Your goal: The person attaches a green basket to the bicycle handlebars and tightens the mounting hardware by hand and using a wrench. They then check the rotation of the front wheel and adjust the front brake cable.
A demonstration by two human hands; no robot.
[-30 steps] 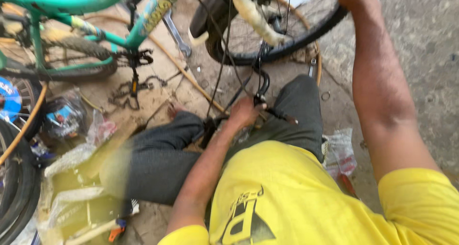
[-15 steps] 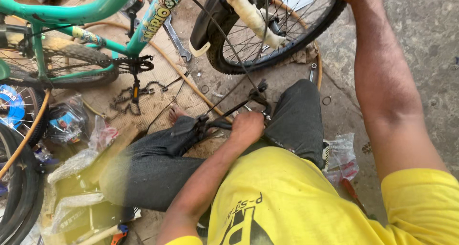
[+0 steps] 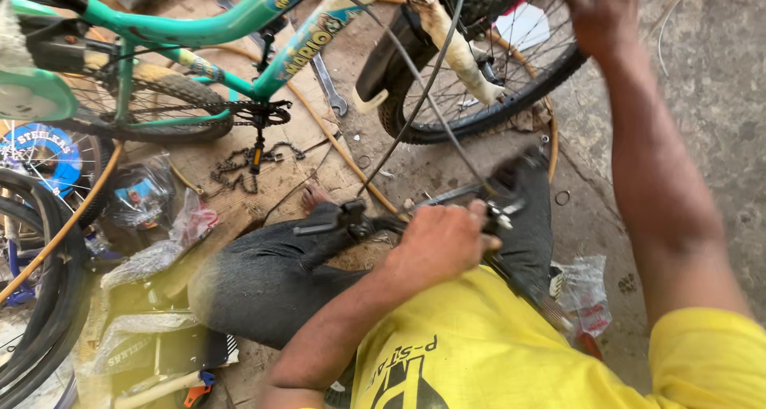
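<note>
Handlebar (image 3: 375, 220) with its black brake lever lies across the seated person's dark-trousered lap, low over the dirt floor. Left hand (image 3: 443, 241) is closed around it near the cable clamp. Right hand (image 3: 598, 14) reaches up, fingers curled on the front wheel (image 3: 487, 98) of the teal bicycle (image 3: 199, 34). A wrench (image 3: 329, 86) lies beneath the frame.
</note>
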